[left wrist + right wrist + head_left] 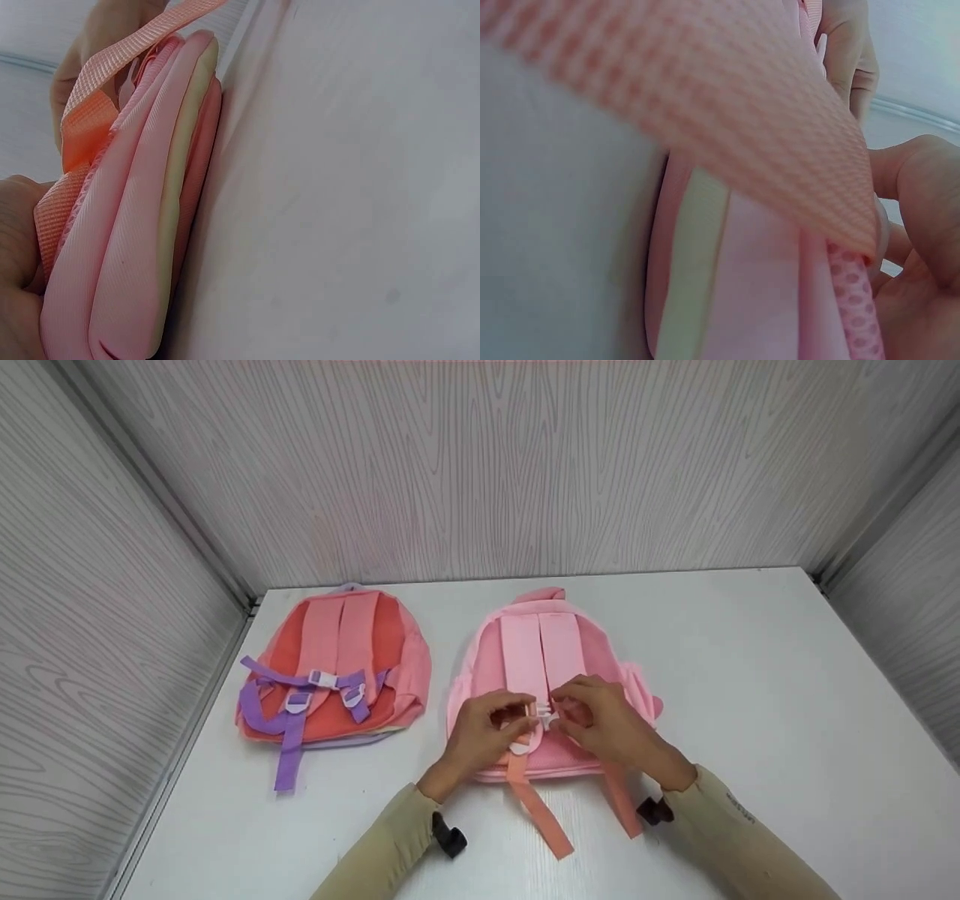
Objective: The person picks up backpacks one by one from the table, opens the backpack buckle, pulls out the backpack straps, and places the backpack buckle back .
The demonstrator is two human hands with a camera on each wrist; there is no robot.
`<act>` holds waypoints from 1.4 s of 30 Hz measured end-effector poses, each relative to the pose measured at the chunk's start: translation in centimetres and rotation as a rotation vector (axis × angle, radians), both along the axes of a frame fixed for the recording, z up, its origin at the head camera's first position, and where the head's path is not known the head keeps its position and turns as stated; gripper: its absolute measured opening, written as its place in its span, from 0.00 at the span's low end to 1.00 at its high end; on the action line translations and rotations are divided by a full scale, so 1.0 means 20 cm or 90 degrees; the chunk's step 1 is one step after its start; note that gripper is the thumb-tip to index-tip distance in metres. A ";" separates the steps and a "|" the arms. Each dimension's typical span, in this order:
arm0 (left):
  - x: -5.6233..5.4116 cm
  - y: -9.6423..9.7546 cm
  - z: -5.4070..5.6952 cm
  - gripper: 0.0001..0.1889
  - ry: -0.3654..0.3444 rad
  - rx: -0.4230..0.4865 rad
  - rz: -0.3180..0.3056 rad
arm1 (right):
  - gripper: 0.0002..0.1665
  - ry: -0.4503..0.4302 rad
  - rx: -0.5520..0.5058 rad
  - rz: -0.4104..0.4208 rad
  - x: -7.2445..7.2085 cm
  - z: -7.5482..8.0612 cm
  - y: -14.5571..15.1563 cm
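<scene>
The left hand (pixel 484 729) and right hand (pixel 606 723) are pinching opposite sides of a white buckle (pixel 544 712), fingers nearly closed, buckle sitting between their tips. If the fingers are tilting unevenly, its prongs could be jamming. Two backpacks are lying on the worktop (pixel 750 697): one pink backpack (pixel 523 652) beneath the fingers, one coral backpack (pixel 322 634) left of them; two orange strap ends (pixel 541 817) are trailing below.

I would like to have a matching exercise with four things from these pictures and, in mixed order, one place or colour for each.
1. Purple straps
2. Orange straps
3. Table
4. Sleeves

A. Beige
B. On the light pink bag
C. On the red and pink bag
D. Under both bags

Pairs: 1-C; 2-B; 3-D; 4-A
</scene>
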State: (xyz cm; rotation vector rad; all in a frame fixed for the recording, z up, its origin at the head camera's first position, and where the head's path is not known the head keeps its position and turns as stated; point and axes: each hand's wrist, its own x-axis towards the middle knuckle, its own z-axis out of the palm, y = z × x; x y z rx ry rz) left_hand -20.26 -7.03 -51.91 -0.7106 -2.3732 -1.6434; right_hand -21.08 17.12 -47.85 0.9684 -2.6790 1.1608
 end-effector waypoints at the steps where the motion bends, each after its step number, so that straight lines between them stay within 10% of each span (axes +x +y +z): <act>1: 0.00 0.00 0.00 0.15 -0.004 -0.001 0.002 | 0.20 -0.004 0.001 0.001 0.00 0.00 -0.01; 42: 0.00 -0.02 0.07 0.14 0.081 -0.085 -0.002 | 0.12 0.045 -0.024 0.025 -0.03 0.00 -0.05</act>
